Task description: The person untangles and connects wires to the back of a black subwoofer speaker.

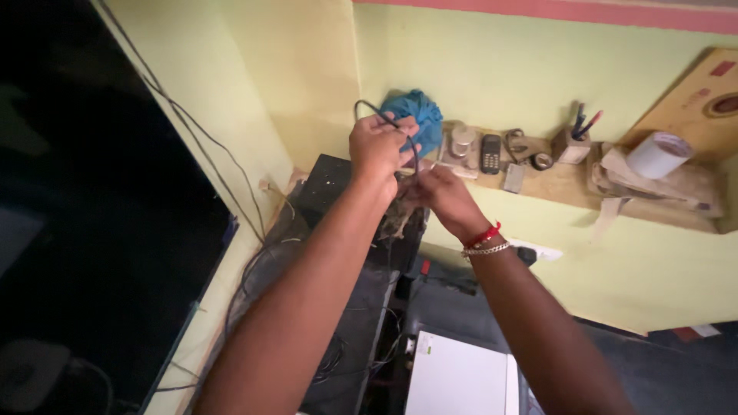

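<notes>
White box (460, 376) low, both hands on black cable (367, 106) (looped)

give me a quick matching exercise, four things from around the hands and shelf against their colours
Things:
1. cloth bundle
2. cable in the left hand
3. tape roll
4. thread on the right hand's wrist

Colours:
a. white
b. red
c. blue
d. black

Pairs: 1-c, 2-d, 3-a, 4-b
</notes>
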